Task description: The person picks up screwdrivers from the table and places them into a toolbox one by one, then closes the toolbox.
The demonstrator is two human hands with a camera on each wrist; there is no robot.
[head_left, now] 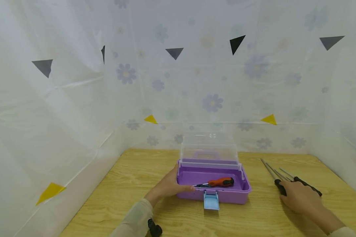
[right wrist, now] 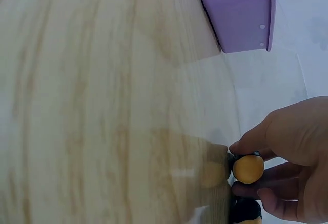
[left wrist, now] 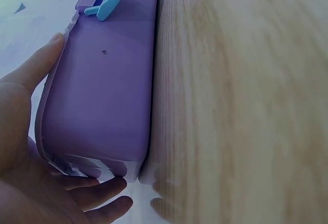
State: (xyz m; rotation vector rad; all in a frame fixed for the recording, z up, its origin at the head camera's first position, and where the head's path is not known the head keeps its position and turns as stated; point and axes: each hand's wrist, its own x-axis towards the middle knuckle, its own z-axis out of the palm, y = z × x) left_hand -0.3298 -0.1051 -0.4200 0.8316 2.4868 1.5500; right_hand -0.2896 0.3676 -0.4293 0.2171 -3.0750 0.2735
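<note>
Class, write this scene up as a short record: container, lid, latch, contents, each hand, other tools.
Container: purple box on a wooden table
Lid: clear lid, open at the back
Latch: blue latch, hanging unfastened in front
Contents: red-and-black-handled tool
Left hand: grips the box's left end
Right hand: holds a black-handled screwdriver
Other tools: another black-handled tool beside the right hand

The tabletop (head_left: 118, 184) shows wood grain under a smooth, reflective sheen, with creased, glossy plastic sheeting (head_left: 190, 79) beyond its far edge. Between the left and right edges, the purple box (head_left: 232, 197) is smooth, softly shiny plastic, its lid (head_left: 209, 148) clear plastic, its blue latch (head_left: 211, 201) plastic too; nearer the right edge, slim tool shafts (head_left: 268, 169) look like metal
</note>
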